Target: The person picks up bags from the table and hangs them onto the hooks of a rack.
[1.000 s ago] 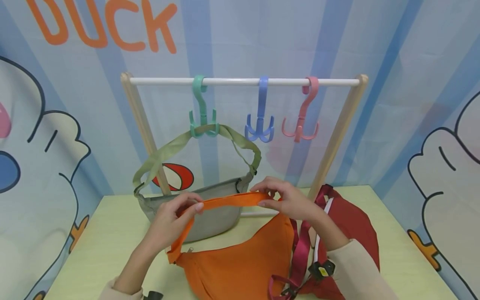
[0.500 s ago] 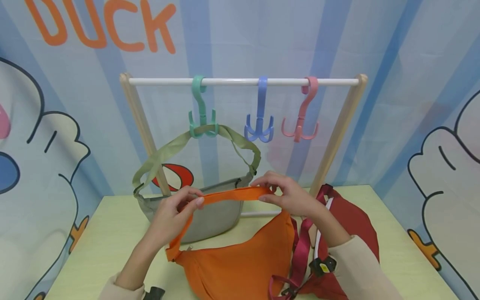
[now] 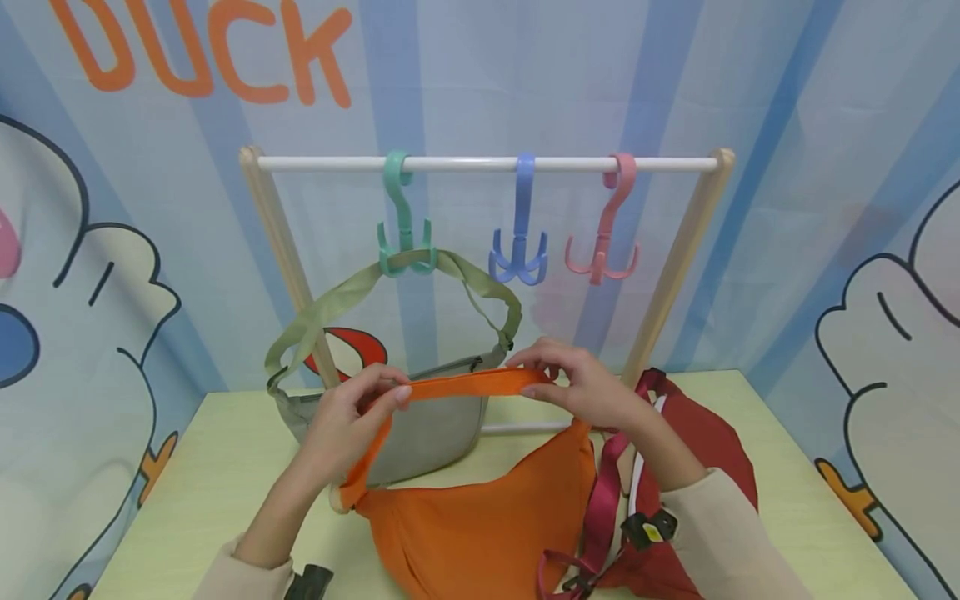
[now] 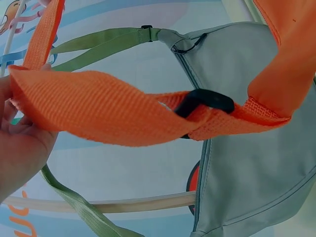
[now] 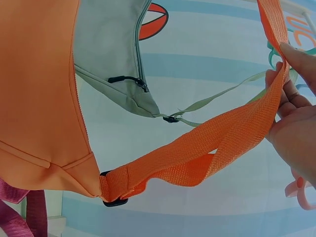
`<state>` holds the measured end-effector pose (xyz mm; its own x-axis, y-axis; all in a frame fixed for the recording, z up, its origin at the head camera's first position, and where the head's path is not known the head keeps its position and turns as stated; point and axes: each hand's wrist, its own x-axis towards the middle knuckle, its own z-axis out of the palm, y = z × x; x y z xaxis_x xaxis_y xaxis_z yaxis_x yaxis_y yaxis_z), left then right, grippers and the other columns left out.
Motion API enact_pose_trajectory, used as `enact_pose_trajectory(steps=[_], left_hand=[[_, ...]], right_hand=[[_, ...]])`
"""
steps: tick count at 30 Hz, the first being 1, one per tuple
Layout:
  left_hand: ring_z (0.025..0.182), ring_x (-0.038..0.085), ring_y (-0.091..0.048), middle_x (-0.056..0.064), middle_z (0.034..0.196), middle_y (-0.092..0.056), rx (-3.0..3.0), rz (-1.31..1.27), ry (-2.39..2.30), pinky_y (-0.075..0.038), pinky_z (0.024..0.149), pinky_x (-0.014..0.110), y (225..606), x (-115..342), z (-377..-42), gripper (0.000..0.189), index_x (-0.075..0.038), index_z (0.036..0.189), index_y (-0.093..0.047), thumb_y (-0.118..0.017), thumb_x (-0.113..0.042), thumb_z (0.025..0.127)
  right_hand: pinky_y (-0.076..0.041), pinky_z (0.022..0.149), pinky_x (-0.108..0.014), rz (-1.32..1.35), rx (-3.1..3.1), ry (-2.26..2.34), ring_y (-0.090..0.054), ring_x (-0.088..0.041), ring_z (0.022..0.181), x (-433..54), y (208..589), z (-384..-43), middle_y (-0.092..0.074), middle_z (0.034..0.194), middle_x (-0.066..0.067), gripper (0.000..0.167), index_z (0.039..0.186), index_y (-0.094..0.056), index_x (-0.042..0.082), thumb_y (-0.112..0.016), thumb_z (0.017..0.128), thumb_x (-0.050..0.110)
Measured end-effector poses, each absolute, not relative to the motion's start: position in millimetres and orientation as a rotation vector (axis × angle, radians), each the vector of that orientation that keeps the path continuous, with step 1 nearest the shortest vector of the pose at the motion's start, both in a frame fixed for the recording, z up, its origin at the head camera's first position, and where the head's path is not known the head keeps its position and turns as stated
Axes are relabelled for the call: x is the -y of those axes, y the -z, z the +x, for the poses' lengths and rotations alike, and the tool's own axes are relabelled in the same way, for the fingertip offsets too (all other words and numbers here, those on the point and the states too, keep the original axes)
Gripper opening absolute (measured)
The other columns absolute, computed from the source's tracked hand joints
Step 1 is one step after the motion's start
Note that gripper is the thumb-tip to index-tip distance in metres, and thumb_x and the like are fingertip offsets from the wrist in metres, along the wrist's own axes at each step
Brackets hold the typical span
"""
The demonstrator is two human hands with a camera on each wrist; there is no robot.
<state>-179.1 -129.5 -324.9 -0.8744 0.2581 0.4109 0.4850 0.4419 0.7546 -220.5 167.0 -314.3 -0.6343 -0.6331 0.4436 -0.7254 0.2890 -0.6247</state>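
Note:
An orange shoulder bag (image 3: 480,533) hangs below both hands in the head view, its strap (image 3: 472,384) stretched level between them. My left hand (image 3: 347,423) pinches the strap between thumb and fingers at its left end. On the right, my right hand (image 3: 581,385) pinches it the same way. A black buckle (image 4: 205,101) shows on the strap in the left wrist view, and another black buckle (image 5: 113,190) joins strap and bag in the right wrist view. Behind the hands a grey-green bag (image 3: 435,433) hangs by its green strap from a green hook (image 3: 405,225).
A blue hook (image 3: 519,229) and a pink hook (image 3: 603,229) hang from the rack's white bar (image 3: 465,163). The rack has wooden side posts (image 3: 678,258). A dark red bag (image 3: 705,450) with a maroon strap (image 3: 602,508) lies at the right of the pale table (image 3: 165,500).
Both hands have risen slightly with the orange strap, and the orange bag's upper corners have lifted a little. The right hand has shifted slightly right. The other bags stay put.

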Motion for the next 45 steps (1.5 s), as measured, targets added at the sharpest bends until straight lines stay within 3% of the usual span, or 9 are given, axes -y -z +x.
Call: enact_pose_trajectory(steps=[26,32,45], left_hand=[[0.061,0.014,-0.059,0.003,0.075,-0.061,2.432,-0.667,1.504,-0.046,0.058,0.028,320,125,-186,0.012,-0.012,0.096,-0.064,-0.06,-0.02,0.089],[0.062,0.015,-0.057,0.0,0.071,-0.06,2.451,-0.656,1.457,-0.046,0.059,0.028,318,125,-187,0.014,-0.012,0.098,-0.065,-0.06,-0.022,0.089],[0.074,0.015,-0.056,0.0,0.089,-0.064,2.441,-0.64,1.46,-0.046,0.068,0.031,312,122,-188,0.017,-0.01,0.098,-0.066,-0.059,-0.023,0.09]], right_hand=[[-0.039,0.067,-0.028,1.245,2.472,-1.255,-0.045,-0.016,0.077,-173,309,-220,-0.052,0.086,0.001,0.029,0.113,-0.06,0.005,-0.064,0.084,0.004],[-0.038,0.064,-0.028,1.233,2.489,-1.242,-0.043,-0.016,0.073,-174,308,-219,-0.05,0.083,0.002,0.029,0.113,-0.06,0.006,-0.064,0.084,0.005],[-0.04,0.069,-0.028,1.163,2.531,-1.232,-0.046,-0.016,0.078,-180,305,-220,-0.05,0.083,0.002,0.03,0.112,-0.061,0.005,-0.066,0.083,0.005]])
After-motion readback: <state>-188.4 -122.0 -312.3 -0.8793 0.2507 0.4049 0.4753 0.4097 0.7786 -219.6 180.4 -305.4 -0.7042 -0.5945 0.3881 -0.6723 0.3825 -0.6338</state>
